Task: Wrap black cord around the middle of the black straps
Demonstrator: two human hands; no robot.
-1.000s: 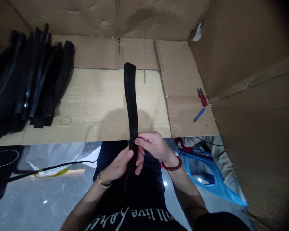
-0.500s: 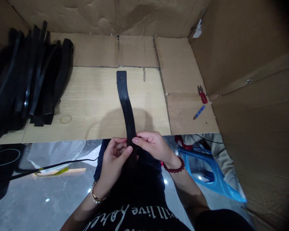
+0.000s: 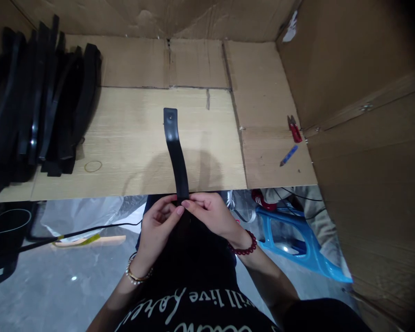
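Observation:
A long, slightly curved black strip (image 3: 177, 159) extends from my hands over the front edge of the table. Its far end is flat with a small hole or stud. My left hand (image 3: 161, 221) pinches the strip from the left, thumb on top. From the other side my right hand (image 3: 209, 212) grips it, its thumb close to the left thumb. The strip's near end is lost against my dark shirt. A heap of similar black strips (image 3: 38, 101) lies on the table's left side.
Red-handled thread snips (image 3: 294, 129) and a blue pen-like tool (image 3: 288, 156) lie at the right. A rubber band (image 3: 93, 166) is near the heap. Cardboard walls (image 3: 359, 92) enclose the table (image 3: 138, 115). A blue plastic stool (image 3: 304, 244) stands below right.
The strip's far end has tipped lower and shifted slightly left, so it looks shorter. Both hands still hold it, a little further left. The camera view has shifted slightly.

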